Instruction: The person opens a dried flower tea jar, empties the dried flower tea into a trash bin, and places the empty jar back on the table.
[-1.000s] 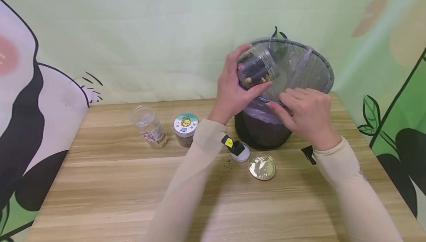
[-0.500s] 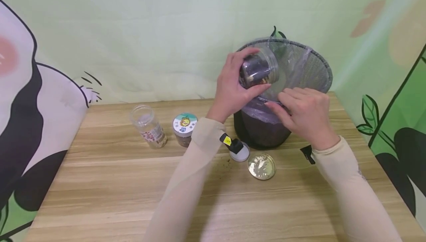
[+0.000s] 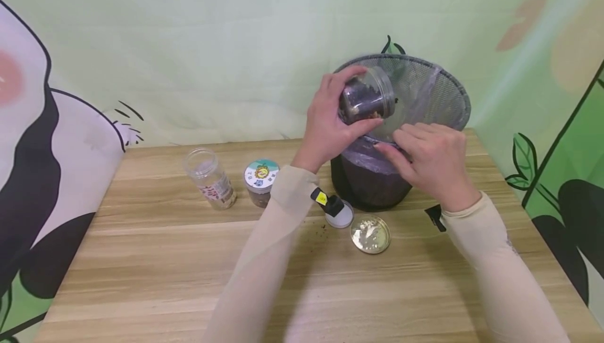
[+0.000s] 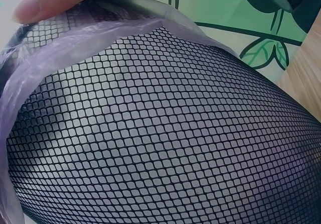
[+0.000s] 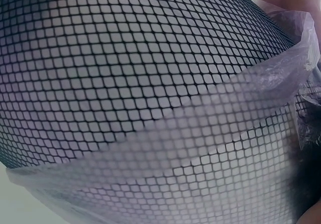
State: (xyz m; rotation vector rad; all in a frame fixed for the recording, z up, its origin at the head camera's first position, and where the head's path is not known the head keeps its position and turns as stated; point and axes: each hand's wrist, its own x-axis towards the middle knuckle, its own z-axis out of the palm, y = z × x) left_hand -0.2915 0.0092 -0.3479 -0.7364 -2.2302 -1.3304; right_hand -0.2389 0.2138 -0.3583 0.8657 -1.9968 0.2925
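My left hand (image 3: 325, 120) grips a clear jar (image 3: 365, 96), fingers over its top and thumb along its lower side. Dark loose stuff with a few pale bits fills part of it. The jar lies tipped, its uncovered mouth facing right into a black mesh wastebasket (image 3: 370, 185). A small dark bit shows just past the mouth. My right hand (image 3: 434, 159) holds the near rim of the wastebasket, fingers curled over it and thumb outside. A thin plastic liner (image 3: 365, 159) is folded over that rim; both wrist views show mostly mesh and liner (image 4: 80, 40).
A shiny round lid (image 3: 371, 234) and a white disc (image 3: 341, 220) lie in front of the wastebasket, with dark crumbs (image 3: 322, 230) nearby. Left of my forearm stand a jar with a picture lid (image 3: 261, 178) and a tall clear open jar (image 3: 209, 180). A printed backdrop is behind.
The jar in my left hand has shifted slightly right and turned. Its contents have slid about, and a dark bit now shows beyond its mouth. My right hand keeps its hold.
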